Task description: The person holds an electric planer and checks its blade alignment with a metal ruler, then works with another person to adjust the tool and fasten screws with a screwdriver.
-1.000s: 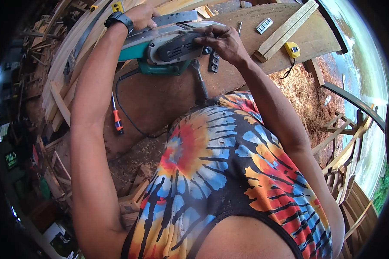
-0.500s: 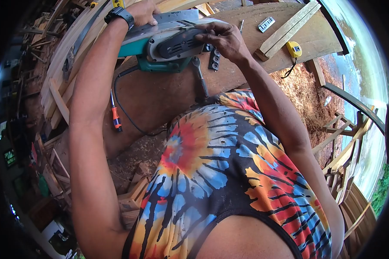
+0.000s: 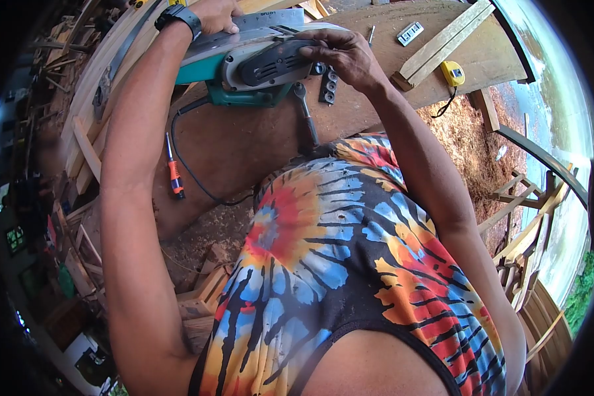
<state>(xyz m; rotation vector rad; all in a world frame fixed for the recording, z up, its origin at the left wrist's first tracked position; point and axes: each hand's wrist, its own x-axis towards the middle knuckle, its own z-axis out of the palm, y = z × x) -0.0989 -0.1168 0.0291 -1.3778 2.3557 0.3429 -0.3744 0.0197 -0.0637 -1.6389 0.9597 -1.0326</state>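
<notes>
A teal and grey electric planer (image 3: 249, 96) lies on the wooden workbench (image 3: 244, 138), its black side cover facing me and its flat metal sole turned upward. A metal straightedge marked LOTUS (image 3: 274, 20) stands along the sole. At the far left end of it is my left hand (image 3: 216, 14), closed with the thumb against the metal; the other fingers are partly hidden. My right hand (image 3: 347, 56) grips the planer's right end, fingers over the top and thumb by the black cover. A ratchet wrench (image 3: 306, 113) and a socket holder (image 3: 328, 87) lie just below the planer.
An orange-handled screwdriver (image 3: 175, 173) lies left of the planer's black cord (image 3: 195, 177). To the right are a wooden batten (image 3: 442, 45), a yellow tape measure (image 3: 453, 74) and a small silver-grey strip (image 3: 410, 33). Wood shavings (image 3: 465, 142) cover the ground beyond the bench edge.
The view has shifted slightly. Both hands keep their places on the straightedge and planer, with only a small movement of the right fingers.
</notes>
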